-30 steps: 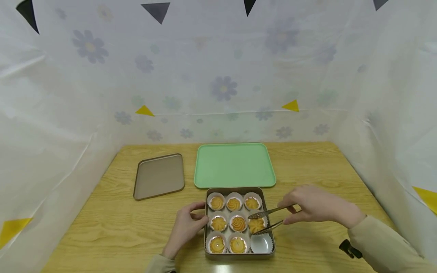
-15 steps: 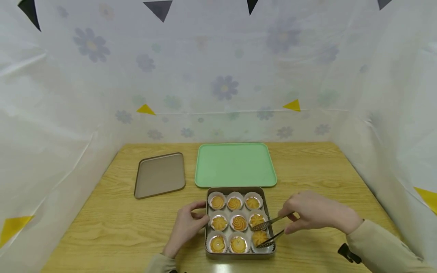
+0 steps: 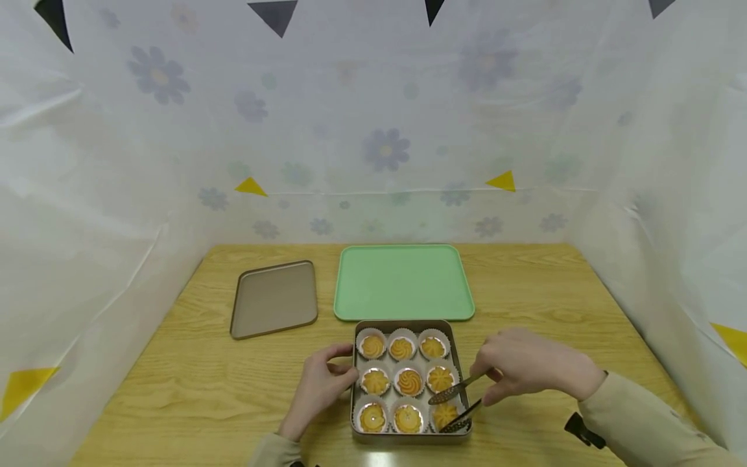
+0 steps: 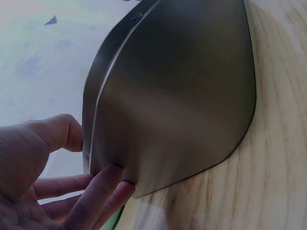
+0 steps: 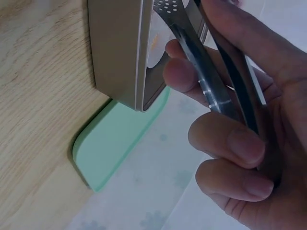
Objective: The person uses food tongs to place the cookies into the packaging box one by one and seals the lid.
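A square metal baking tin holds cookies in white paper cups, arranged in rows. My left hand holds the tin's left wall. In the left wrist view, its thumb is at the rim and its fingers lie against the outer side. My right hand grips metal tongs, also seen as tongs with perforated tips in the right wrist view. The tongs' tips stand apart around a star-shaped cookie in the front right paper cup. One tip partly covers that cookie.
Behind the tin lies a green tray with nothing on it. A flat brown tray, also bare, rests to the left. Pale flowered sheeting surrounds the wooden table at the back and sides.
The tongs have moved toward the front right corner of the tin, taking a cookie down into the formerly vacant paper cup there. My left hand stays on the tin's left side.
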`<control>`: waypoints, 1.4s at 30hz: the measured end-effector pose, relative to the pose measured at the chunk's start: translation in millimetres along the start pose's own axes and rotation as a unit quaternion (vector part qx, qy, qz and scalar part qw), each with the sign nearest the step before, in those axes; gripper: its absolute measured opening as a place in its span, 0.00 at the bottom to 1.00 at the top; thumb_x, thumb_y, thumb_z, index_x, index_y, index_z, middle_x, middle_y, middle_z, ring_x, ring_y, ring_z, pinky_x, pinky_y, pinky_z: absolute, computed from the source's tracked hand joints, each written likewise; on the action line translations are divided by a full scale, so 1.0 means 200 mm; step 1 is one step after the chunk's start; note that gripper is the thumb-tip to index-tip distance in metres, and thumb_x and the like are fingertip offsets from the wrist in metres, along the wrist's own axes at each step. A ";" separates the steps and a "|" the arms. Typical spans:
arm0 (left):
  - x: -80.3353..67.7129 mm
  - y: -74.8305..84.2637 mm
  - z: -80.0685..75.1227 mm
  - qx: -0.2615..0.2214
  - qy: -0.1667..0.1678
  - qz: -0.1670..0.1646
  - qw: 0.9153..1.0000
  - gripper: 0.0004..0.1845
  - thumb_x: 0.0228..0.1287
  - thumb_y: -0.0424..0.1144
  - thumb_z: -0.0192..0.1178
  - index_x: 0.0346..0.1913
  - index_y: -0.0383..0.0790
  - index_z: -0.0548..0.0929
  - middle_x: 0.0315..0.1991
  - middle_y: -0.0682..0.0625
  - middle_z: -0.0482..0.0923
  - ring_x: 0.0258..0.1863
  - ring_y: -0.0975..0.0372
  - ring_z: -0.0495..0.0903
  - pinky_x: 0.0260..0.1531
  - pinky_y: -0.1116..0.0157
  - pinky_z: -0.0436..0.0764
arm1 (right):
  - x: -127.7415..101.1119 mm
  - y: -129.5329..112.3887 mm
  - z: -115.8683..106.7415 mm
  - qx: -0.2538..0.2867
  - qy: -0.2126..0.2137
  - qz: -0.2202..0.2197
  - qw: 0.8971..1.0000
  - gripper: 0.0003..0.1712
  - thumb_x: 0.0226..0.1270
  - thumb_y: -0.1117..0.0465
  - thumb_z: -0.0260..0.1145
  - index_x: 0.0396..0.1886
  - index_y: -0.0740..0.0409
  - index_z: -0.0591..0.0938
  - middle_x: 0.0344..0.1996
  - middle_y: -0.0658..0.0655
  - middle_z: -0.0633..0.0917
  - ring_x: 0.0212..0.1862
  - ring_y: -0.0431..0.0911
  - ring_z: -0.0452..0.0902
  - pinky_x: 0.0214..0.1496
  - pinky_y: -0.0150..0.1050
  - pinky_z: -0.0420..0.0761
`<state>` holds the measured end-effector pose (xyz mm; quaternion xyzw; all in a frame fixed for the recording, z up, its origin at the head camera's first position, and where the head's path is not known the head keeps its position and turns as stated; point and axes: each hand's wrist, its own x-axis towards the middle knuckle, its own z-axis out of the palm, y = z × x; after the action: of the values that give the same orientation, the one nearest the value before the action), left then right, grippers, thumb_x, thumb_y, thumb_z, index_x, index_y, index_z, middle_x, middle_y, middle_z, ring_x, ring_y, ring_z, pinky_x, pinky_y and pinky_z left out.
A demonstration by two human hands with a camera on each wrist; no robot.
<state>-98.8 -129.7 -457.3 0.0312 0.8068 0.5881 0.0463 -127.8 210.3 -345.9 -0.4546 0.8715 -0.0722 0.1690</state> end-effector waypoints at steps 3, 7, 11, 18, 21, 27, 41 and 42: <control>0.01 -0.01 0.00 0.006 -0.001 -0.001 1.000 0.24 0.54 0.28 0.64 0.57 0.27 0.81 0.55 0.30 0.82 0.41 0.49 0.90 0.32 0.71 0.86 | 0.00 0.00 0.01 -0.002 0.003 0.001 1.000 0.10 0.54 0.44 0.75 0.24 0.36 0.81 0.15 0.33 0.72 0.18 0.27 0.59 0.22 0.24 0.61; 0.01 -0.01 0.00 0.007 0.004 0.000 1.000 0.24 0.53 0.27 0.65 0.57 0.27 0.81 0.55 0.30 0.82 0.41 0.49 0.90 0.32 0.71 0.87 | 0.01 -0.01 0.00 -0.004 0.004 0.007 1.000 0.13 0.53 0.45 0.76 0.21 0.36 0.78 0.13 0.34 0.67 0.18 0.28 0.55 0.20 0.25 0.56; 0.01 -0.01 0.00 0.011 0.000 0.007 1.000 0.24 0.54 0.28 0.64 0.57 0.27 0.81 0.55 0.30 0.82 0.41 0.49 0.90 0.32 0.71 0.87 | 0.02 -0.03 -0.01 -0.008 0.004 0.009 1.000 0.12 0.53 0.46 0.77 0.22 0.37 0.80 0.12 0.36 0.63 0.18 0.29 0.50 0.20 0.26 0.51; 0.01 -0.01 0.00 0.014 -0.004 0.008 1.000 0.24 0.55 0.29 0.64 0.57 0.27 0.81 0.56 0.30 0.82 0.41 0.49 0.90 0.33 0.71 0.86 | 0.03 -0.04 -0.01 -0.003 -0.002 0.019 1.000 0.09 0.52 0.50 0.78 0.24 0.38 0.83 0.12 0.36 0.61 0.17 0.29 0.49 0.20 0.26 0.50; 0.01 -0.01 0.00 0.010 -0.002 0.007 1.000 0.24 0.54 0.28 0.64 0.57 0.27 0.81 0.55 0.30 0.82 0.41 0.49 0.90 0.33 0.71 0.86 | 0.03 -0.04 -0.01 -0.006 0.000 0.020 1.000 0.09 0.51 0.50 0.78 0.25 0.37 0.83 0.12 0.36 0.61 0.17 0.29 0.49 0.19 0.26 0.50; 0.00 0.00 0.00 -0.007 0.002 0.006 1.000 0.24 0.53 0.27 0.65 0.56 0.27 0.82 0.55 0.30 0.82 0.41 0.49 0.90 0.32 0.71 0.86 | 0.03 -0.04 0.00 -0.010 0.004 0.022 1.000 0.10 0.50 0.49 0.78 0.24 0.37 0.82 0.12 0.35 0.63 0.17 0.29 0.51 0.19 0.26 0.51; 0.01 -0.02 0.00 0.010 -0.003 0.010 1.000 0.24 0.54 0.28 0.63 0.57 0.26 0.81 0.56 0.29 0.81 0.41 0.49 0.90 0.31 0.72 0.86 | 0.00 0.03 0.01 0.052 0.016 0.000 0.999 0.14 0.56 0.45 0.75 0.41 0.41 0.90 0.18 0.33 0.76 0.23 0.25 0.64 0.27 0.25 0.66; 0.01 -0.02 0.00 0.010 -0.002 0.009 1.000 0.24 0.54 0.28 0.63 0.57 0.26 0.81 0.56 0.29 0.81 0.41 0.49 0.90 0.32 0.72 0.86 | -0.01 0.04 0.02 0.064 0.021 -0.002 0.998 0.16 0.57 0.45 0.74 0.43 0.43 0.90 0.19 0.32 0.76 0.24 0.25 0.64 0.28 0.25 0.66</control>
<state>-100.9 -131.0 -461.3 0.0405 0.8121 0.5806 0.0425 -132.4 216.1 -351.4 -0.4432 0.8675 -0.1372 0.1793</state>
